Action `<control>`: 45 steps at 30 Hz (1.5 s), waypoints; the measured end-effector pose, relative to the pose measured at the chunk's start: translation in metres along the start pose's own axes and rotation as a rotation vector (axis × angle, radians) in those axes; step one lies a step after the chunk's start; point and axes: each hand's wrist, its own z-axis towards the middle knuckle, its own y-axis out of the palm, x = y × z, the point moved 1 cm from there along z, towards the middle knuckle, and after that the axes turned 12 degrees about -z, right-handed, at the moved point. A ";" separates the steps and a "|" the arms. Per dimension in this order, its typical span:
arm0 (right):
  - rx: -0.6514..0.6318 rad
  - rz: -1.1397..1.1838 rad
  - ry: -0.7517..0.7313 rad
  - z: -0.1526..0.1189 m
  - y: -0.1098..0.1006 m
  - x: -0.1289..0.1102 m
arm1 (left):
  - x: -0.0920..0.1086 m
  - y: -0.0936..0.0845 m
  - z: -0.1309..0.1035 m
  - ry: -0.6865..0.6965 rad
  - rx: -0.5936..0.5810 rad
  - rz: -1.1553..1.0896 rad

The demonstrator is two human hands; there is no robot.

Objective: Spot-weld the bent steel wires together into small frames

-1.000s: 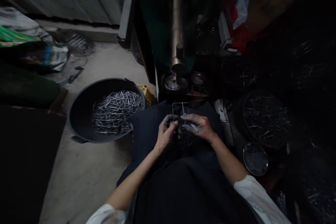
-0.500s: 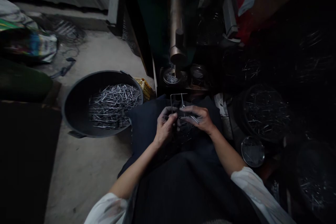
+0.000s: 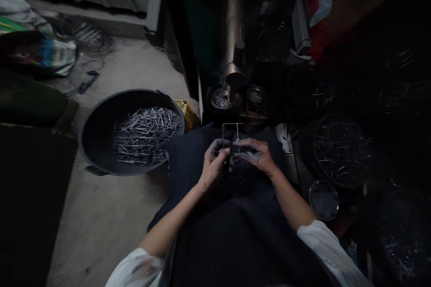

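"Two bare hands meet above the lap. Where's the piece?"

"Between them: a bent wire point(image 3: 230, 123), squared at the top, over the dark cloth point(image 3: 185, 150). Crossbar stands clear of the fingers, beyond the fingertips."

"Grip?"

"Left hand point(image 3: 213, 166) pinches the left leg, thumb against curled fingers. Right hand point(image 3: 258, 154) has its fingertips drawn together at the other leg; a few thin rods point(image 3: 252, 156) lie held in the same hand, slanting out under the fingers. Exact contact on the right leg: can't tell, too dark."

"Feel of it, at a guess?"

"Light, a matter of fingertips. Stiff metal by the look, so it should keep its corner under a gentle pinch. Not fragile; a hard twist might spoil the angle."

"Slippery?"

"Possibly. Thin, smooth, shiny; the fingers look grimed, and any grease would let it roll. I'd take it low on both legs, as here, crossbar left free."

"Others like it?"

"A heap of wire pieces point(image 3: 146, 136) in the black tub point(image 3: 90, 121) at the left. Likely heavier in bulk, apt to snag on one another. Lift by one free end, I'd say; cut ends may prick."
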 end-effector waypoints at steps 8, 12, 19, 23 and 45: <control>-0.006 -0.017 -0.061 0.008 0.000 0.000 | 0.000 -0.003 0.005 0.018 -0.008 -0.047; -0.017 -0.034 -0.080 0.018 -0.002 0.000 | 0.003 -0.005 0.012 0.032 -0.017 -0.052; -0.026 -0.024 -0.093 0.042 -0.007 -0.001 | 0.014 -0.006 0.029 0.108 -0.038 -0.026; -0.017 -0.031 -0.125 0.052 -0.009 -0.003 | 0.019 -0.003 0.035 0.127 -0.048 -0.028; -0.021 -0.022 -0.074 0.066 -0.011 -0.005 | 0.026 0.002 0.050 0.144 -0.041 -0.079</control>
